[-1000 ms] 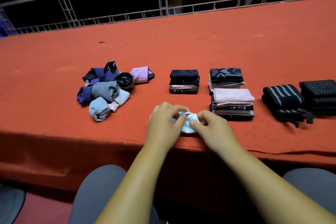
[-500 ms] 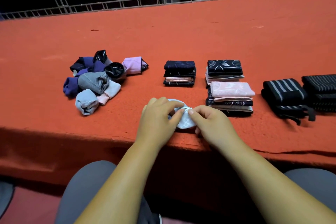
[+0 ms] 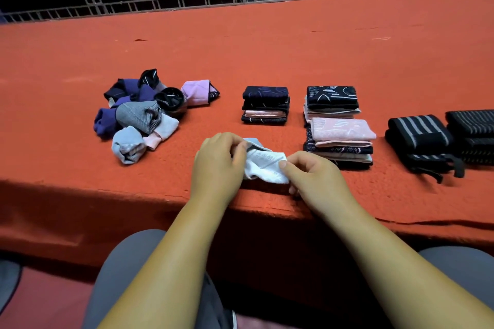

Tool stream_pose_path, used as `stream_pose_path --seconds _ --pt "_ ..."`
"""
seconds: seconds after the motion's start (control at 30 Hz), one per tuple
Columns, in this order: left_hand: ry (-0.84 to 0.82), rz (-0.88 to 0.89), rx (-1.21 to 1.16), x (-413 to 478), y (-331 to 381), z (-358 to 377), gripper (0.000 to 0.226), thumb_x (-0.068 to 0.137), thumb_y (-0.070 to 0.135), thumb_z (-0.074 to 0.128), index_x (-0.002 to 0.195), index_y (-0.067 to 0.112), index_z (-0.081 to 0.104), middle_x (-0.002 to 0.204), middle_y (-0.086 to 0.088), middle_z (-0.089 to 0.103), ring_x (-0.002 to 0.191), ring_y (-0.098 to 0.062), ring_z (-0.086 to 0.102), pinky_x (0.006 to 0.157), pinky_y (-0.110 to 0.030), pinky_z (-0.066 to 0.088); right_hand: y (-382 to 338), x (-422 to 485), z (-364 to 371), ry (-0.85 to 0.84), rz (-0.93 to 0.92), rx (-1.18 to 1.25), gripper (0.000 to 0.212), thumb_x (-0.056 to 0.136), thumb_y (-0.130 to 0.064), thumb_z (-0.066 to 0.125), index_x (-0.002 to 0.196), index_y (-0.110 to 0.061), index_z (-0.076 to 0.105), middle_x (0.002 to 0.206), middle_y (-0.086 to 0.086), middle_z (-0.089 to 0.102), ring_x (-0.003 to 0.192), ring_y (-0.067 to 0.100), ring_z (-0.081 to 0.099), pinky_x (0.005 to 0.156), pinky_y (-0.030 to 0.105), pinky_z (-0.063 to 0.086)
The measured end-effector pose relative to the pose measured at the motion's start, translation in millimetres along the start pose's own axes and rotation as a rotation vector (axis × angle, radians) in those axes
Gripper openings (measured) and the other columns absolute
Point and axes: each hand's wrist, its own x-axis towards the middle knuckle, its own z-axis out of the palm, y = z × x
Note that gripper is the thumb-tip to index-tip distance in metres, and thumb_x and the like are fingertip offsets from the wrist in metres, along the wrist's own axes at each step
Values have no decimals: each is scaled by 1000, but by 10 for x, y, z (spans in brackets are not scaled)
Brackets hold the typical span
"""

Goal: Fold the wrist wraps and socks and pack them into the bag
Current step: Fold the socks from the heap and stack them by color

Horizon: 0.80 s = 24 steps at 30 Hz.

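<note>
White sock (image 3: 264,165) held between 2 hands at the near edge of the table (image 3: 267,48), lower centre of frame.

From the left: a heap of loose socks (image 3: 141,115) lies in the middle left, well apart from the hands. The left hand (image 3: 217,165) has its fingers curled round the sock's left end. The sock's long axis runs left to right, dipping slightly toward the right. The right hand (image 3: 312,176) pinches the sock's right end between thumb and forefinger. Both hands are equally close, 1 at each end, so a fold would likely bring one end across to the other along that axis. Just right of the hands sit 3 stacks of folded socks (image 3: 340,139), then the wrist wraps (image 3: 419,139) at the right edge. No bag is in view.
</note>
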Motion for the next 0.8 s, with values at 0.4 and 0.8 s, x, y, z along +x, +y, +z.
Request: stream_pose_path --seconds 0.4,0.8 --pt "91 -519 -322 243 -364 -226 25 106 28 57 95 15 76 82 5 72 78 -13 61 67 -29 41 -38 -55 -78 161 -123 71 22 100 -26 70 80 -20 69 58 0 60 56 10 53 63 32 44" --pt "209 -593 -496 407 -542 -421 29 97 40 51 77 23 64 76 1 60 75 -16 51 72 -36 40 -117 -60 -361 456 -180 216 21 101 -24 64 82 -17 67 66 3 62 63 16 55 64 37 46"
